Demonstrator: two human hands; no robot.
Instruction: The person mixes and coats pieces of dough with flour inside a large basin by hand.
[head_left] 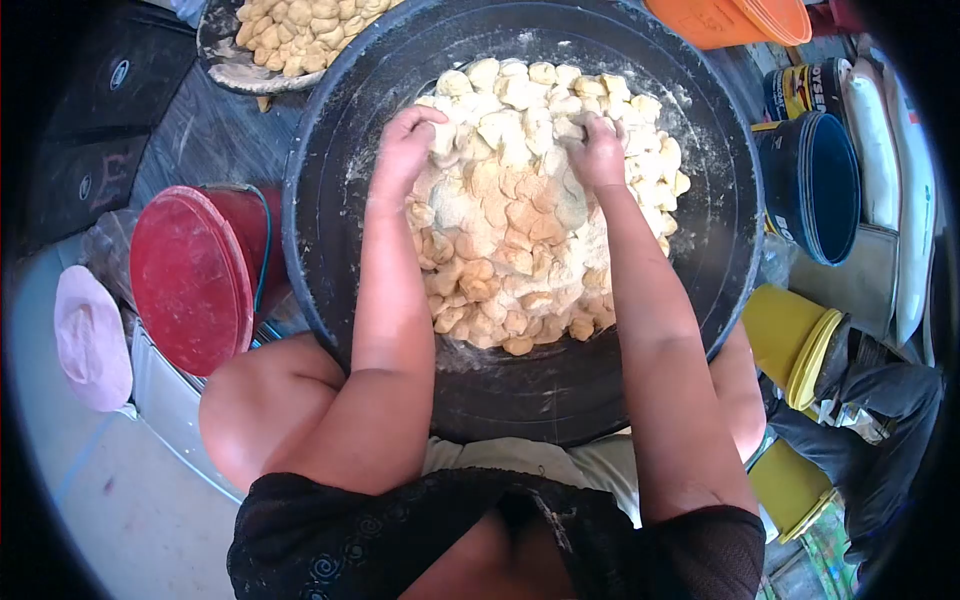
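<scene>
A heap of pale dough pieces (510, 95), dusted with flour, lies in a wide black basin (325, 200) between my legs. At the heap's left edge, my left hand (408, 148) curls its fingers over several dough pieces; its fingertips are partly blurred. My right hand (600, 155) is on the upper right part of the heap, fingers bent and closed on dough pieces. Its fingertips are partly hidden among them. Loose flour (475, 220) covers the middle of the heap, where the pieces look browner.
Another black basin (225, 70) with dough pieces stands at the upper left. A red lidded bucket (190, 280) and a pink hat (90, 340) are at left. An orange tub (720, 22), dark blue bucket (830, 190) and yellow bucket (790, 340) stand at right, near a person's dark-trousered leg (890, 430).
</scene>
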